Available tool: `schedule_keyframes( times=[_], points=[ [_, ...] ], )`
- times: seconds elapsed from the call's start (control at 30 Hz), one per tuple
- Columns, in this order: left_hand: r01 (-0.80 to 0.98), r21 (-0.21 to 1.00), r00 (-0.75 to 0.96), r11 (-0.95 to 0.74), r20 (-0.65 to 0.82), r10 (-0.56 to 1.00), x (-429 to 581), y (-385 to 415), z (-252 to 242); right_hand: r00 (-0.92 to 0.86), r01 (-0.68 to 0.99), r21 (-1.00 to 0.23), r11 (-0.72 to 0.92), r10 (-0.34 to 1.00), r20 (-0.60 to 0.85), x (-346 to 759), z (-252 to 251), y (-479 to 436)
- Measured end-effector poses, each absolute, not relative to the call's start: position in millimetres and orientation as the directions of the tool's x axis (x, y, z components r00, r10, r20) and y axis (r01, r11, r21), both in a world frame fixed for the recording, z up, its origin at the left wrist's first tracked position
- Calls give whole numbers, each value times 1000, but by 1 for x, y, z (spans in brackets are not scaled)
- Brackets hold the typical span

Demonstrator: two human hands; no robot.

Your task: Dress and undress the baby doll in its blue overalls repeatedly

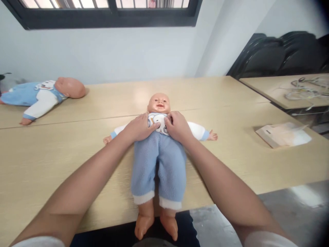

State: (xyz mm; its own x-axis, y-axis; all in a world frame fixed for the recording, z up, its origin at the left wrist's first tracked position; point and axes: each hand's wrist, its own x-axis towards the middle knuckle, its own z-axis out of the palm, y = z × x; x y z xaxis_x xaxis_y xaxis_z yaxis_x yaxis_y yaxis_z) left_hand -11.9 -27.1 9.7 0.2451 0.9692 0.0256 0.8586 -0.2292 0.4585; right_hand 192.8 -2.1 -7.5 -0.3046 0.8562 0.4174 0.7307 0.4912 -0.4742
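A bald baby doll (pixel 171 164) lies face up in front of me, dressed in fuzzy blue trousers with a cartoon face on the bib and white sleeves. Its arms are spread sideways, and its bare feet reach past the table's front edge. My left hand (pixel 142 127) grips one side of its chest, thumb across the bib and fingers curved over the side. On the opposite side, my right hand (pixel 177 125) is closed at the bib's upper edge with bent fingers. The palms hide the doll's shoulders, and some fingertips are out of sight.
Another doll (pixel 33 92) in similar clothes lies at the far left of the wooden table (pixel 218 92). A small box with clear plastic wrapping (pixel 282 133) sits to the right. Tangled cables (pixel 305 91) cover part of a side table, with stacked black chairs (pixel 267 56) behind.
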Motion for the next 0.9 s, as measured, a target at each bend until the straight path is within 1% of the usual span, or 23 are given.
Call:
schedule_keyframes(
  times=[0.07,0.1,0.17,0.23,0.27,0.3,0.33,0.43,0.57,0.6,0.67,0.77,0.8,0.83,0.9],
  points=[
    [830,501,244,-244,66,967,-14,-22,7,-381,713,-403,574,799,465,194,-1,-3],
    [814,521,249,-258,89,964,-15,-20,5,-450,682,-360,637,753,481,194,3,-8],
    [771,562,273,-300,134,953,-19,-15,0,-626,551,-306,776,627,463,191,13,-23],
    [730,596,288,-335,176,941,-25,-10,-3,-773,389,-319,864,495,397,186,20,-46],
    [722,599,290,-346,192,938,-29,-7,-4,-815,339,-335,879,452,363,185,22,-58],
    [724,594,287,-351,203,936,-35,-4,-5,-834,322,-347,881,438,336,184,22,-68],
    [732,582,283,-353,211,936,-41,-1,-6,-836,334,-353,874,447,317,183,21,-78],
    [764,532,272,-366,249,930,-60,7,-6,-797,433,-341,834,532,287,184,15,-91],
    [776,517,187,-361,358,915,-86,19,-7,-716,556,-316,769,636,287,183,6,-76],
    [768,535,157,-352,376,913,-93,22,-9,-689,590,-305,748,663,292,182,4,-68],
    [731,611,70,-304,375,924,-107,29,-17,-636,659,-276,700,714,292,181,1,-49],
    [619,772,-140,-144,289,947,-128,39,-36,-537,767,-226,601,794,286,184,-2,-14],
    [583,808,-211,-88,255,944,-134,41,-43,-496,801,-212,560,819,289,186,-2,-1],
    [555,830,-269,-43,228,936,-139,44,-50,-454,832,-199,518,842,293,189,-3,13],
    [533,846,-329,7,200,923,-146,47,-61,-368,887,-175,428,882,295,197,-3,43]
  ],
)
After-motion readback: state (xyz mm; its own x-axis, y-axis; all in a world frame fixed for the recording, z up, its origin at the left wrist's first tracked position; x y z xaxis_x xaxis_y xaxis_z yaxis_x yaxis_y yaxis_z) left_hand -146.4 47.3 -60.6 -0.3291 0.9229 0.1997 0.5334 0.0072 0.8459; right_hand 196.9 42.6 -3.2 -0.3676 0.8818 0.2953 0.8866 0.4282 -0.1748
